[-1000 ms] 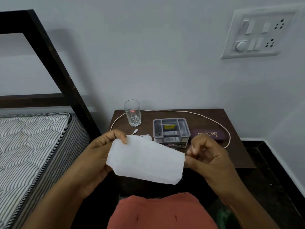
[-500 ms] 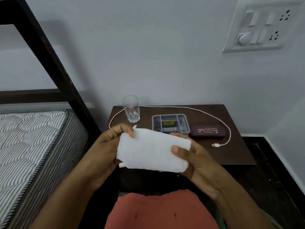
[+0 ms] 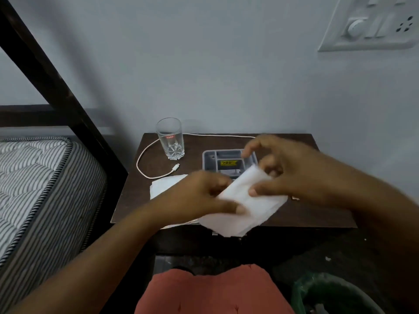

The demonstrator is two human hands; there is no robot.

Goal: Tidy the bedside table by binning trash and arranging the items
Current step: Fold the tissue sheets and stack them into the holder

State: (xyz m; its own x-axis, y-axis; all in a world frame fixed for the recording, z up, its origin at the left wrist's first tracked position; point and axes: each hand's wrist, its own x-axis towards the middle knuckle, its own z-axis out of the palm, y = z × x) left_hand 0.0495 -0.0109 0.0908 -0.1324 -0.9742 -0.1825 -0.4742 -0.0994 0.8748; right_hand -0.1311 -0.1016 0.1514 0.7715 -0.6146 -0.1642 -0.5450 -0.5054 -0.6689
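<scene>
A folded white tissue is held between both hands over the front of the dark wooden bedside table. My left hand pinches its left side, and my right hand grips its upper right part with some fingers spread. Another white tissue lies flat on the table, left of my hands. A grey compartment tray with a yellow-labelled item sits behind the hands, partly hidden. An empty clear glass stands at the back left. A white cable loops round it.
A striped mattress and a dark bed frame stand to the left. A green-lined bin is on the floor at the lower right. An orange cushion is below. A switch panel hangs on the wall.
The tissue has been folded smaller and lowered toward the table. My right hand moved up onto its top right. The view tilted down, showing the bin.
</scene>
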